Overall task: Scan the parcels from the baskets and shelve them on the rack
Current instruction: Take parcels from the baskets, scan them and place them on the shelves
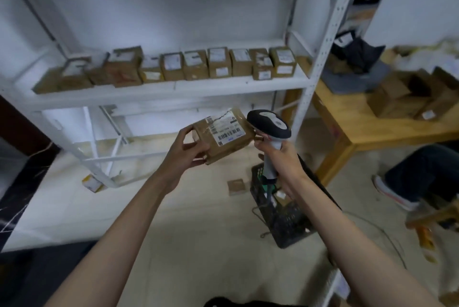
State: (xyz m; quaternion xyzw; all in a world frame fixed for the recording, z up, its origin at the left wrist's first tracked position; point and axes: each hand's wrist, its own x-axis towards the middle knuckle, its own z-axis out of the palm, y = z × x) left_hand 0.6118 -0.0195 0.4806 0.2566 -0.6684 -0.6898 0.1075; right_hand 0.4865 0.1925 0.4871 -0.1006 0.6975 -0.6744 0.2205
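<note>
Parcel [222, 134]: small brown cardboard box w/ white barcode label facing up, held in mid-air in front of the rack's lower bay, tilted, label side toward the camera. Left hand [185, 151] grips its near-left corner, thumb on the left face, fingers curled beneath. Right hand [282, 157] is wrapped round the handle of a grey-and-black scanner [269, 124], held upright; scanner head sits just beside the parcel's right edge, approx. touching it, nose pointing toward the label. The parcel thus lies between the two hands, left hand on it, right hand apart from it on the scanner only.

White metal rack [308, 83]: middle shelf carries a row of shelved parcels [196, 65], brown boxes w/ white labels, standing side by side from left end to near the right post; those at far left are blurred.

Floor, below the right forearm: black plastic basket [280, 217], perforated walls, w/ at least one small box inside. A flat brown box [236, 186] lies on the floor just left of the basket; a small yellow-white box [92, 183] lies by the rack's foot.

Right of the rack: wooden table [347, 117] w/ more cardboard boxes [407, 97] and a dark bag. Far right, another person's leg and shoe [395, 192] are partly visible.
</note>
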